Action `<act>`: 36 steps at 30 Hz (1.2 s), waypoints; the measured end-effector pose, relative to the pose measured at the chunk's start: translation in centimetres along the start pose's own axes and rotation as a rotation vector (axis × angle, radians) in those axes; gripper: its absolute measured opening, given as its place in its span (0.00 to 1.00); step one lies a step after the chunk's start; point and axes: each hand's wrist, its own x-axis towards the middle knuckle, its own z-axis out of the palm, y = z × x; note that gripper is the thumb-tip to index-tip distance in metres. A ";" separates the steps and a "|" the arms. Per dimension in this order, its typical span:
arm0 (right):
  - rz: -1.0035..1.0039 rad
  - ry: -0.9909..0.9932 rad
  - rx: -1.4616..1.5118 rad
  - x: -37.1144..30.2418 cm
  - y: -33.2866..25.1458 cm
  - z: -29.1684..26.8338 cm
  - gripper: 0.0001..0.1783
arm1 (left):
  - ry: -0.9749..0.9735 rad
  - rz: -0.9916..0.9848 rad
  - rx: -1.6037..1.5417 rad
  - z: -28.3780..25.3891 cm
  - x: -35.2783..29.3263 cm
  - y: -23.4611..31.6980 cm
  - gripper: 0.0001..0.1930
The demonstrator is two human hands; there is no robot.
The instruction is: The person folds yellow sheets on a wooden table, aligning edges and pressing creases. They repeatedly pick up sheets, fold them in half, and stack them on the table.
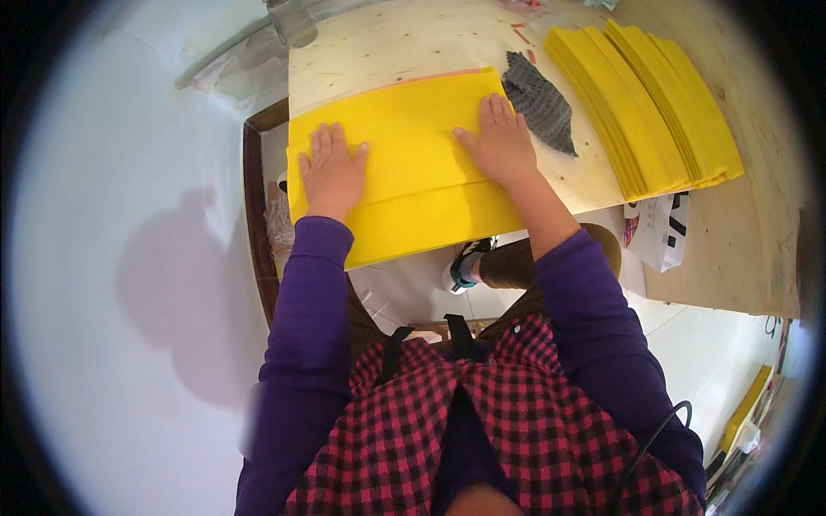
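Nearest the camera: red-and-black checked garment (387, 421) on the person's torso, purple sleeves (301, 318) on both arms, dark cable (658, 434) over the right side. Beyond it, pale wooden table (396, 52) with yellow sheet material (413, 129) lying flat at its near left part, 1 line or layer edge running across its near portion, thin orange-pink strip along its far edge. Whether it is 1 sheet or several, cannot tell.

Left hand (334, 172): palm down on the left part of the yellow sheet material, fingers pointing far, thumb out to the right, grasping nothing. Right hand (502, 148): palm down at the right part, fingers pointing far, thumb out to the left, also grasping nothing. 2 hands well apart, both unclenched. How hard they press, cannot tell.

Just right of the right hand: dark grey cloth (539, 101), crumpled, pointed at its near end. Farther right, 2 long yellow stacks (607, 103) side by side, many layers showing at the edges. Below the table's right part, white bag (661, 232) with dark print. Under the table, 1 shoe (465, 267), dark and white. Far left, white wall (112, 215) with a shadow (185, 301) on it
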 end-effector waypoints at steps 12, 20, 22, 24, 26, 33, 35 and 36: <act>0.047 -0.072 -0.010 -0.3 0.2 -0.9 0.47 | -0.106 -0.271 0.038 -3.6 -1.0 -6.6 0.35; 0.048 -0.072 0.003 -0.3 0.1 -0.9 0.47 | 0.149 0.190 -0.025 -5.6 1.9 1.2 0.35; 0.047 -0.057 -0.008 -0.3 0.1 -0.8 0.47 | 0.081 0.257 -0.073 -3.2 1.4 5.3 0.35; 0.042 -0.029 -0.023 -0.4 0.2 -0.6 0.46 | -0.051 0.197 -0.092 -1.6 0.6 6.7 0.34; 0.035 -0.004 -0.012 -0.5 0.2 -0.4 0.45 | -0.098 0.159 -0.065 -0.5 0.0 6.6 0.34; 0.044 -0.086 -0.008 -0.3 -0.1 -1.4 0.47 | -0.016 0.035 0.000 -0.7 -0.6 1.4 0.34; 0.028 -0.051 -0.057 0.0 -0.7 -2.0 0.47 | 0.011 0.044 0.017 -0.4 -0.9 1.3 0.34; 0.034 -0.044 -0.097 0.0 -1.0 -2.3 0.47 | 0.013 0.035 0.012 -0.3 -1.0 1.3 0.34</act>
